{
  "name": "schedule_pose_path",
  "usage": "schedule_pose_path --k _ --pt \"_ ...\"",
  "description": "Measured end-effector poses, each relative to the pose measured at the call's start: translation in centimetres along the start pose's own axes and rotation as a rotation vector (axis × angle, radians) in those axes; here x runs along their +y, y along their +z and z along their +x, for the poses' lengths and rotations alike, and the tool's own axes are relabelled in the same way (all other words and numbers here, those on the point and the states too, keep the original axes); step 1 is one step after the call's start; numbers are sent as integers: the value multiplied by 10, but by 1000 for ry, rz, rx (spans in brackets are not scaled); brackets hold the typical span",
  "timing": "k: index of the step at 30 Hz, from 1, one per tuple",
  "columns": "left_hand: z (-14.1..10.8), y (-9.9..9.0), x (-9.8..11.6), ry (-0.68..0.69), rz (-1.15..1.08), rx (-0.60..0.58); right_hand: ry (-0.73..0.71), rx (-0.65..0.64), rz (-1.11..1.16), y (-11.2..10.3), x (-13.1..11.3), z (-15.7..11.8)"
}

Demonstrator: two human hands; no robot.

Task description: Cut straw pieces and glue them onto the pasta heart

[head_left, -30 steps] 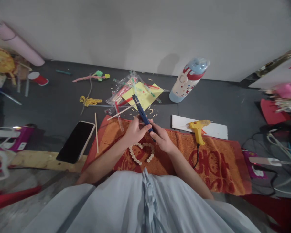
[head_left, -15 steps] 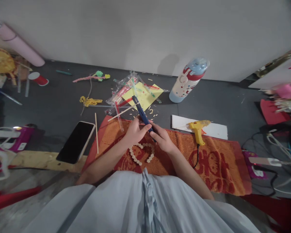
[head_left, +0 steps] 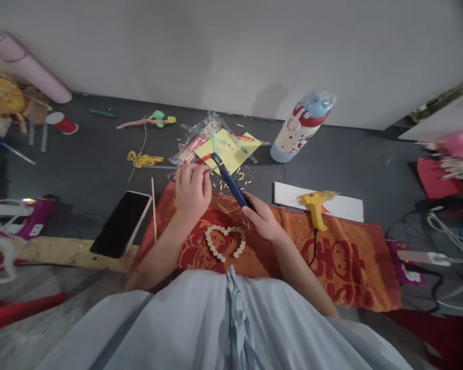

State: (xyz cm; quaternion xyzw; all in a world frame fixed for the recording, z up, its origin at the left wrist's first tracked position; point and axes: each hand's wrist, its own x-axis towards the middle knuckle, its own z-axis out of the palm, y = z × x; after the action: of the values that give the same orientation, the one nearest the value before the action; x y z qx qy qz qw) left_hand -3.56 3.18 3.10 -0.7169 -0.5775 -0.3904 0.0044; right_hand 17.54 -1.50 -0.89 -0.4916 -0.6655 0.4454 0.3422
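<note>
My right hand (head_left: 263,217) is closed around the lower end of a long dark blue cutter (head_left: 231,184), which slants up to the left. My left hand (head_left: 194,190) pinches a thin wooden stick (head_left: 212,169). The short end poking out past the fingers meets the cutter's head; most of the stick is hidden by the hand. Below both hands, a heart outline of small pale pieces (head_left: 212,247) lies on the orange towel (head_left: 285,246), with a gap at its lower right. Small cut bits (head_left: 244,181) are scattered beyond the towel's edge.
A yellow paper (head_left: 235,151) lies beyond, beside plastic wrappers (head_left: 193,149). Right stand a bottle (head_left: 299,128) and a yellow glue gun (head_left: 314,205) on a white strip (head_left: 347,208). Left are a phone (head_left: 120,223), another stick (head_left: 154,205) and yellow yarn (head_left: 144,159).
My left hand has let go of the cutter, moved up and left, and taken hold of the stick at the cutter's head. My right hand keeps its grip on the cutter.
</note>
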Motion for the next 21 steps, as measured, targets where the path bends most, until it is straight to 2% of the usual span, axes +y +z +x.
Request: schedule_pose_path --k 3,5,12,21 --pt "-1 8 -14 38 44 -118 -8 -26 24 1 0 -1" --pt "-3 12 -20 19 34 -149 -10 -57 48 2 0 -2" --pt "-4 12 -16 -72 -80 -103 -40 -112 62 2 -2 -2" --pt "-5 12 -6 -93 -180 -15 -56 -99 31 7 -1 -2"
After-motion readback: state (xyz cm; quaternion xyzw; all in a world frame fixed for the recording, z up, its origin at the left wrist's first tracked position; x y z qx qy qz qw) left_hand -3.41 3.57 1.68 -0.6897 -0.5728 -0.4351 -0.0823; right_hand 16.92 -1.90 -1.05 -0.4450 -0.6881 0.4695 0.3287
